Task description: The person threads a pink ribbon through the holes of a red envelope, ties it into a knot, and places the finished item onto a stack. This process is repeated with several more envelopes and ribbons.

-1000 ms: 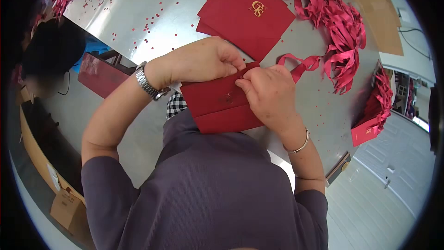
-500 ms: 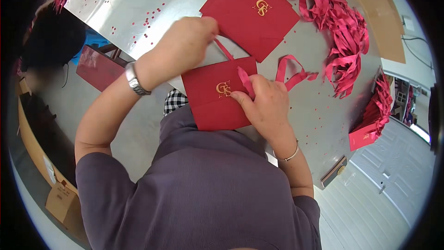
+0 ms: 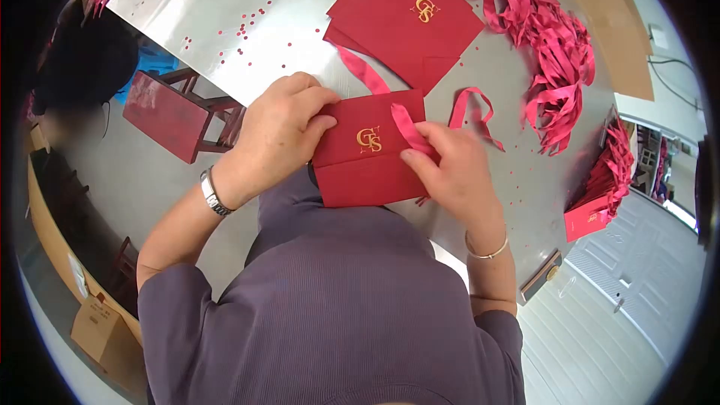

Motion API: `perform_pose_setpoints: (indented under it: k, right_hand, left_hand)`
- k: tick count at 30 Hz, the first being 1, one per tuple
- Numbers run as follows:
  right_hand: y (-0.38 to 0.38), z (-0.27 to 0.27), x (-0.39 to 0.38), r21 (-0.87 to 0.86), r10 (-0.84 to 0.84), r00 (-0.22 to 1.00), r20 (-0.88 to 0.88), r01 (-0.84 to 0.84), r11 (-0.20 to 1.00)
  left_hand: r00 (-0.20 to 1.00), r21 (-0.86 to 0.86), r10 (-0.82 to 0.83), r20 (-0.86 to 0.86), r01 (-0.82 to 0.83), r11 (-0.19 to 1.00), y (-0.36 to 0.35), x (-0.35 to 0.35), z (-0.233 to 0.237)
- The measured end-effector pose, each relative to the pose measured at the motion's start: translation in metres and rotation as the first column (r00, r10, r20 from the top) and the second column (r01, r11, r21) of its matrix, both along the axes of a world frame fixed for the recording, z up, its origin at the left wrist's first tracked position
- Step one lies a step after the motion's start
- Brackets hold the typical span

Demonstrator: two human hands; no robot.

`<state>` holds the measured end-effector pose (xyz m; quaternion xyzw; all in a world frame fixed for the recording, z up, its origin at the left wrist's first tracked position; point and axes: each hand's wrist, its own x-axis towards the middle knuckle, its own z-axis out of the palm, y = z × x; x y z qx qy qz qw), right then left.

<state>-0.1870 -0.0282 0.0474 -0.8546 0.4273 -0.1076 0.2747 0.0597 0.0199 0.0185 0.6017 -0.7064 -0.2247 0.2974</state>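
Observation:
A red paper bag (image 3: 360, 176) with a gold emblem lies in front of my body at the table's edge. My left hand (image 3: 289, 124) pinches its left edge between thumb and fingers. At its right side, my right hand (image 3: 454, 169) holds the bag, thumb and index finger closed at a pink ribbon (image 3: 405, 126) lying across the front. Another length of ribbon (image 3: 362, 71) extends from the bag's top edge toward the upper left. Beyond it lies a stack of red bags (image 3: 412, 22) with the same emblem.
On the metal table (image 3: 502, 195) a large heap of pink ribbons (image 3: 551, 52) lies at the upper right. More red bags with ribbons (image 3: 600, 187) stand at the right edge. Red dots are scattered about. A red wooden stool (image 3: 166, 116) is at the left.
My left hand has let go of the ribbon above the bag and come down to the bag's left edge. My right hand and the bag have shifted slightly right.

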Motion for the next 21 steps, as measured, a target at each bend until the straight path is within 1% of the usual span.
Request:
perform_pose_setpoints:
  k: [1, 2, 3, 4, 5, 6, 8, 9, 10, 11, 12, 14, 15, 17, 18, 20, 21]
  right_hand:
    - [0.001, 0.004, -0.006, -0.019, 0.006, 0.996, 0.090, -0.004, 1.000]
    - [0.002, 0.010, -0.013, -0.024, 0.006, 0.996, 0.086, -0.004, 1.000]
    - [0.004, 0.018, -0.022, 0.098, -0.055, 0.993, 0.101, 0.045, 0.994]
    - [0.006, 0.025, -0.032, 0.220, -0.119, 0.987, 0.108, 0.093, 0.971]
    - [0.010, 0.030, -0.043, 0.358, -0.222, 0.970, 0.102, 0.172, 0.918]
    - [0.012, 0.034, -0.057, 0.357, -0.225, 0.969, 0.099, 0.176, 0.917]
    - [0.016, 0.041, -0.083, 0.450, -0.245, 0.955, 0.164, 0.149, 0.881]
    - [0.024, 0.043, -0.092, 0.450, -0.250, 0.955, 0.162, 0.154, 0.880]
    - [0.032, 0.045, -0.099, 0.564, -0.415, 0.866, 0.281, 0.201, 0.801]
    - [0.037, 0.044, -0.108, 0.674, -0.572, 0.734, 0.367, 0.215, 0.707]
    - [0.040, 0.037, -0.123, 0.673, -0.576, 0.730, 0.367, 0.219, 0.706]
    - [0.046, 0.019, -0.153, 0.584, -0.437, 0.627, 0.645, -0.035, 0.811]
    - [0.047, 0.018, -0.152, 0.582, -0.439, 0.625, 0.646, -0.031, 0.813]
    - [0.047, 0.013, -0.141, 0.507, -0.422, 0.345, 0.838, -0.210, 0.836]
    - [0.049, 0.013, -0.136, 0.505, -0.420, 0.342, 0.841, -0.215, 0.836]
    - [0.054, 0.020, -0.122, 0.462, -0.446, 0.274, 0.852, 0.007, 0.887]
    - [0.057, 0.024, -0.114, 0.495, -0.514, 0.242, 0.823, 0.138, 0.858]
  left_hand:
    - [0.999, 0.040, 0.008, -0.036, -0.007, 0.999, 0.000, 0.000, 0.000]
    - [0.997, 0.079, 0.017, -0.072, -0.011, 0.997, 0.000, 0.001, 0.001]
    - [0.997, 0.075, 0.015, -0.075, -0.009, 0.997, -0.002, 0.002, 0.006]
    - [0.992, 0.210, 0.040, -0.122, -0.014, 0.978, -0.004, 0.004, 0.014]
    - [0.984, 0.342, 0.070, -0.163, -0.010, 0.940, -0.005, 0.005, 0.018]
    - [0.984, 0.342, 0.067, -0.166, -0.006, 0.940, -0.004, 0.006, 0.018]
    - [0.977, 0.372, 0.055, -0.207, 0.026, 0.928, -0.003, 0.011, 0.016]
    - [0.977, 0.372, 0.051, -0.209, 0.031, 0.928, -0.002, 0.012, 0.012]
    - [0.979, 0.245, 0.016, -0.201, 0.034, 0.969, -0.001, 0.012, 0.006]
    - [0.982, 0.113, -0.017, -0.189, 0.039, 0.993, -0.001, 0.011, 0.003]
    - [0.982, 0.112, -0.024, -0.189, 0.046, 0.993, 0.000, 0.011, 0.004]
    - [0.903, 0.398, 0.161, -0.397, 0.011, 0.917, 0.002, 0.009, 0.010]
    - [0.904, 0.396, 0.156, -0.398, 0.016, 0.918, 0.002, 0.007, 0.012]
    - [0.888, 0.519, 0.196, -0.416, 0.055, 0.853, 0.002, 0.006, 0.016]
    - [0.889, 0.518, 0.197, -0.412, 0.051, 0.854, 0.001, 0.006, 0.020]
    - [0.900, 0.593, 0.220, -0.376, 0.052, 0.803, 0.000, 0.006, 0.030]
    - [0.900, 0.595, 0.229, -0.370, 0.041, 0.803, 0.000, 0.006, 0.031]
